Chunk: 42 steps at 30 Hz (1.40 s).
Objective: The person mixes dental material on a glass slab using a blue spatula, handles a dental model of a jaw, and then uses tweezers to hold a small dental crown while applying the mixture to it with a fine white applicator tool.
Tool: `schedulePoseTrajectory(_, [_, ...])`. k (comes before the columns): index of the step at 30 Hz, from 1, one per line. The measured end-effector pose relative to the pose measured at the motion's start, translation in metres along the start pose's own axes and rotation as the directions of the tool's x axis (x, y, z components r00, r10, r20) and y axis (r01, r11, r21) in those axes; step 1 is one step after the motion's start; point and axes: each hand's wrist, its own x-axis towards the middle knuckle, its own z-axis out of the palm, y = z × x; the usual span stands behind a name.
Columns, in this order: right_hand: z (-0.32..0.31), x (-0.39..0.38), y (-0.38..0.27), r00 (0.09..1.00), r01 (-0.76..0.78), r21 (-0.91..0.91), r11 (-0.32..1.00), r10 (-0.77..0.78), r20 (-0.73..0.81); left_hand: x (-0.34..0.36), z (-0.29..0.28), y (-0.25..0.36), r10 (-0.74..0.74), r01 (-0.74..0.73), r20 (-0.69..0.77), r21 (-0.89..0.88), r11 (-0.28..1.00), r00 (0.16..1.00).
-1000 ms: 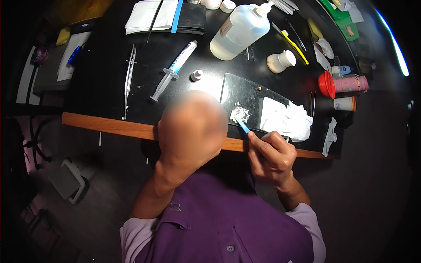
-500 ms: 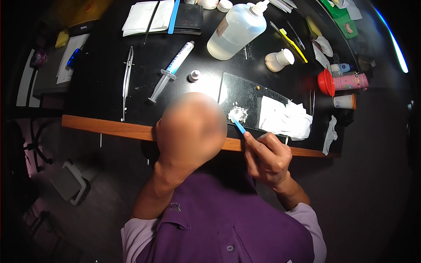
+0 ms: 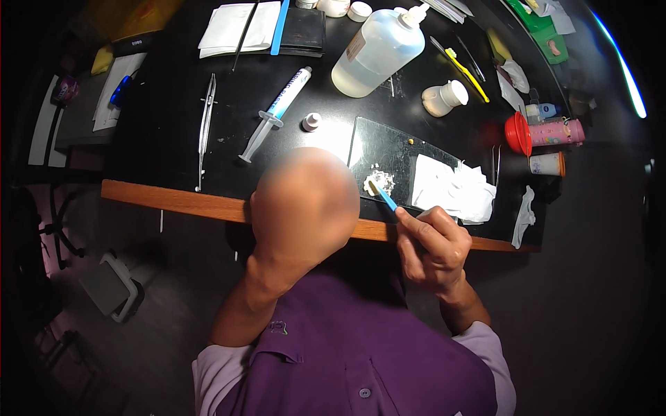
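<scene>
In my right hand (image 3: 437, 246), the fingers are closed around a slim blue plastic spatula (image 3: 386, 199). Its tip rests in a small patch of white crumbly material (image 3: 387, 177) on a dark glass slab (image 3: 388, 139). My left hand (image 3: 298, 208) is raised just left of the slab, over the table's front edge. A blur covers its fingers, so whatever they hold is hidden. Crumpled white tissue (image 3: 451, 187) lies on the slab's right part. Beyond my left hand are a small white-capped bottle (image 3: 312, 122) and a large paste syringe (image 3: 277, 114).
A metal tweezer-like tool (image 3: 206, 132) lies at the left. Farther back stand a big translucent squeeze bottle (image 3: 378, 52) and a small white-capped jar (image 3: 444, 98), near a yellow toothbrush (image 3: 467, 74). To the right are a red lid (image 3: 517, 134) and a pink bottle (image 3: 558, 132). The wooden edge (image 3: 173, 200) borders the black table.
My right hand has shifted slightly to the right, and the spatula's tip has moved a little within the white material. The left hand stays about where it was.
</scene>
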Motion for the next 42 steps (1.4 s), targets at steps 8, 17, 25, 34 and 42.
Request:
schedulePoseTrajectory(8, [0.004, 0.000, 0.004, 0.998, -0.053, 0.052, 0.997, 0.051, 0.035, 0.000, 0.000, 0.001, -0.008, 0.008, 0.009, 0.002, 1.000, 1.000])
schedulePoseTrajectory(17, [-0.005, 0.002, 0.004, 1.000, 0.005, -0.022, 1.000, -0.004, 0.031, 0.000, 0.001, 0.001, 0.000, 0.000, -0.001, 0.005, 1.000, 1.000])
schedulePoseTrajectory(25, [0.001, -0.002, 0.002, 0.998, -0.037, 0.014, 0.999, 0.037, 0.042, 0.001, -0.001, 0.001, -0.012, 0.012, 0.011, 0.001, 1.000, 1.000])
schedulePoseTrajectory(34, [-0.003, -0.001, 0.002, 0.999, -0.033, -0.011, 0.999, 0.034, 0.032, 0.001, 0.000, 0.000, 0.000, 0.000, 0.000, -0.021, 1.000, 1.000])
schedulePoseTrajectory(42, [0.002, -0.008, -0.008, 0.995, -0.103, -0.027, 0.994, 0.103, -0.007, 0.002, 0.000, 0.000, 0.004, -0.004, 0.005, -0.025, 1.000, 1.000])
